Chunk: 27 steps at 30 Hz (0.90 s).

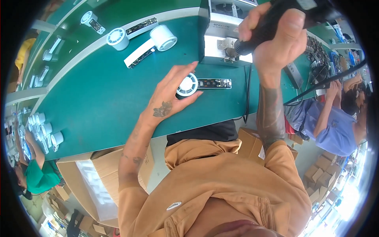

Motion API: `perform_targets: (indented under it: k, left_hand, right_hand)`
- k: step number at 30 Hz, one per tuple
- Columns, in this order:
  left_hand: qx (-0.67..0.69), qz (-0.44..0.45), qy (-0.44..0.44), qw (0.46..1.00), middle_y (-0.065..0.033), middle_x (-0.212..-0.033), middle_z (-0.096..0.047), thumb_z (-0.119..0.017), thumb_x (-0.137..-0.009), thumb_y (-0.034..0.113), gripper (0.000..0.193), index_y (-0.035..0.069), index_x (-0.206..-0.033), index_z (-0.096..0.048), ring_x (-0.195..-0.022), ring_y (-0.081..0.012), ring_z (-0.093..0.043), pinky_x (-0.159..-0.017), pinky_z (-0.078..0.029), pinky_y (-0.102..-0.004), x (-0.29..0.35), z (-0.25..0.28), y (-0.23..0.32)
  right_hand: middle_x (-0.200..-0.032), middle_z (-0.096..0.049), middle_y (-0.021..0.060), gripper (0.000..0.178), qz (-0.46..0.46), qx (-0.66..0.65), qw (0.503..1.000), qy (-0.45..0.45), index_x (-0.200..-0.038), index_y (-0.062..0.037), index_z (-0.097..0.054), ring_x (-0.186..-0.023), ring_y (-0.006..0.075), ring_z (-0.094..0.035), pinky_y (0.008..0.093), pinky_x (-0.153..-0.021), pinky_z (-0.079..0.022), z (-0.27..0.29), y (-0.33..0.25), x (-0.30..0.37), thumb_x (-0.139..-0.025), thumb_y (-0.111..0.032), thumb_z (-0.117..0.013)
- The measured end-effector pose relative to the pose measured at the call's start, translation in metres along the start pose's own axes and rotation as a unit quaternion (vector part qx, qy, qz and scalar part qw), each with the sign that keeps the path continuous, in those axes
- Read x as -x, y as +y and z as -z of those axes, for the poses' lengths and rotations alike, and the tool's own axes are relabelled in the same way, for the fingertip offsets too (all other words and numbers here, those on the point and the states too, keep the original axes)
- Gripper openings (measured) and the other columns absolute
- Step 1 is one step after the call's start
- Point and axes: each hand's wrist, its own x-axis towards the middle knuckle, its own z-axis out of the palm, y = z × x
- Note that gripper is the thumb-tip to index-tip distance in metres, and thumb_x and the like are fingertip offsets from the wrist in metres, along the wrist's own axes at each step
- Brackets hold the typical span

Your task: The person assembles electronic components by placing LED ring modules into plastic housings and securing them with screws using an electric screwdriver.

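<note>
On the green bench, my left hand (164, 94) curves its fingers and thumb around the round white head of an open handheld fan housing (187, 85). Its handle, with a bare circuit board (214, 83) inside, points to the right. My right hand (282, 49) is raised and wrapped around a thick black electric screwdriver (268, 31). The screwdriver's lower end is at the front of a metal box that looks like a screw feeder (211, 49); its tip is hard to make out.
Similar white housings (164, 38) lie farther back, and several stand at the left. A black cable (331, 81) hangs at the right. Cardboard boxes (114, 166) are below the bench edge. Co-workers sit left and right, one in a blue shirt (331, 126).
</note>
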Motion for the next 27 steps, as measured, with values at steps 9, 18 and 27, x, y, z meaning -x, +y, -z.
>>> perform_targets:
  k: [9,18,27]
  left_hand:
    - [-0.004,-0.025,0.004,1.0,-0.0127,-0.121,-0.062,-0.082,-0.081,0.012,0.068,0.01,-0.144,-0.054,-0.105,-0.0309,-0.064,-0.088,-0.054,-0.0382,0.002,0.001,-0.002]
    - [-0.006,-0.017,-0.009,1.0,-0.0137,-0.12,-0.063,-0.082,-0.079,0.004,0.072,0.007,-0.145,-0.054,-0.107,-0.0258,-0.065,-0.089,-0.054,-0.0335,0.004,0.0,-0.003]
    - [-0.012,-0.014,-0.001,1.0,-0.0132,-0.118,-0.064,-0.082,-0.079,0.007,0.069,0.008,-0.143,-0.056,-0.106,-0.0265,-0.065,-0.088,-0.054,-0.0341,0.005,0.0,0.001]
  right_hand:
    - [-0.074,-0.053,0.0096,0.087,-0.229,0.471,0.851,0.048,-0.134,0.0017,-0.047,-0.053,0.0197,-0.051,0.0346,-0.048,-0.043,-0.024,-0.069,0.015,-0.095,-0.076,-0.043]
    - [-0.07,-0.053,0.0055,0.097,0.004,0.28,0.956,0.091,-0.092,-0.0046,-0.054,-0.061,0.0203,-0.05,0.035,-0.061,-0.044,0.024,-0.112,-0.075,-0.074,-0.099,-0.038]
    - [-0.065,-0.051,0.0058,0.104,-0.134,0.313,0.939,0.043,-0.082,-0.0036,-0.057,-0.061,0.022,-0.051,0.0374,-0.066,-0.041,-0.005,-0.121,-0.065,-0.069,-0.104,-0.031]
